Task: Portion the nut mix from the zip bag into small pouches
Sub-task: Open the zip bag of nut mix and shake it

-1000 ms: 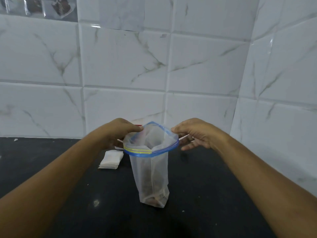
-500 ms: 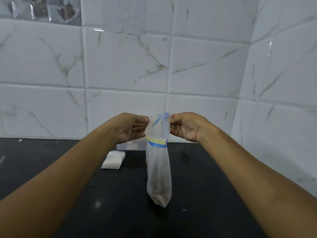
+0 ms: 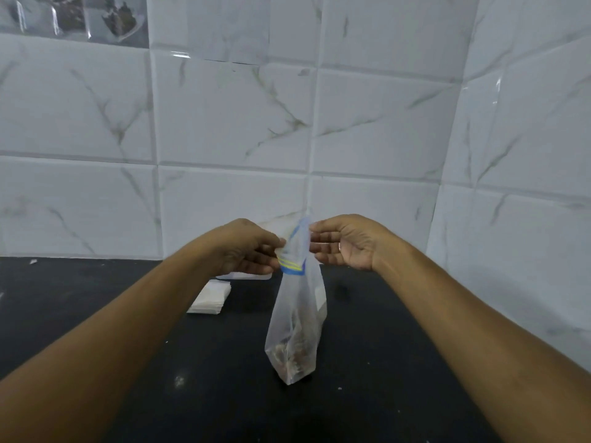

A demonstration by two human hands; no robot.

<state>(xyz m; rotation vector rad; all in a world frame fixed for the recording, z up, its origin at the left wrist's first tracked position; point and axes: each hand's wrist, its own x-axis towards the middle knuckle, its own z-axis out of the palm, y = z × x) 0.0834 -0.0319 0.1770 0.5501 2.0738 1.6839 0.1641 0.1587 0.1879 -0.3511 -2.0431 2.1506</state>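
Item 1: zip bag (image 3: 297,314), clear plastic with a blue and yellow zip strip (image 3: 291,266). We find it upright at the centre of the scene, its mouth drawn narrow between 2 hands. Its lower corner reaches the black counter (image 3: 96,292); we cannot tell whether it rests there.

Item 2: nut mix (image 3: 292,353), brown, settled in the bottom of the bag.

Item 3: left hand (image 3: 246,247), on the left side of the bag's mouth. We see its fingers curled and closed together on the plastic at the zip strip.

Item 4: right hand (image 3: 345,243), on the right side of the mouth. Thumb and fingertips pinch the top edge, the other fingers curled beneath.

Item 5: stack of small pouches (image 3: 211,298), white, lying flat on the counter left of the bag, apart from it.

Item 6: flat white object (image 3: 243,276), far side of the counter, partly hidden by the left hand.

Item 7: marbled tile wall (image 3: 224,123), behind and to the right.
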